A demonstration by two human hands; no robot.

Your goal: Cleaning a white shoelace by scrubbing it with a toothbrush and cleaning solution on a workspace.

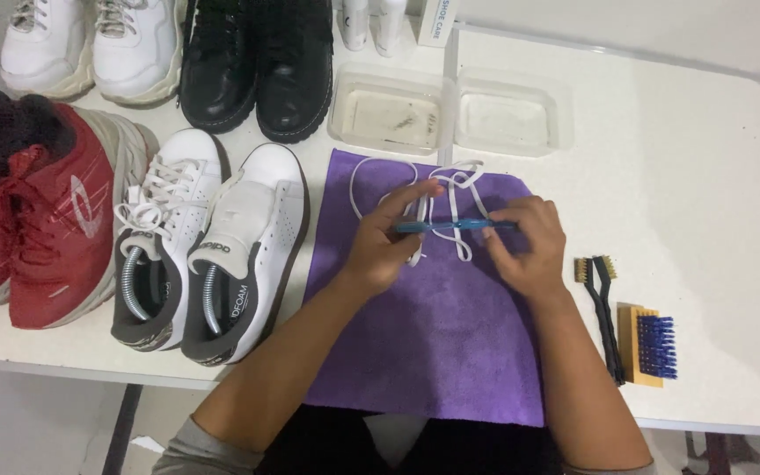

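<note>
Seen from the head camera, the left hand and the right hand met over a purple cloth on the white table, fingers pinched shut on either end of a thin blue brush held level across a loose white shoelace. White sneakers stood just left of the cloth, two clear trays lay behind it, and small brushes lay to its right.

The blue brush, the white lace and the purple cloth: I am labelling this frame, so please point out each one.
blue brush [450, 226], head view, on the middle of its handle between the hands.
white lace [462, 249], head view, on a strand below the brush.
purple cloth [433, 343], head view, on its bare lower middle.
</note>
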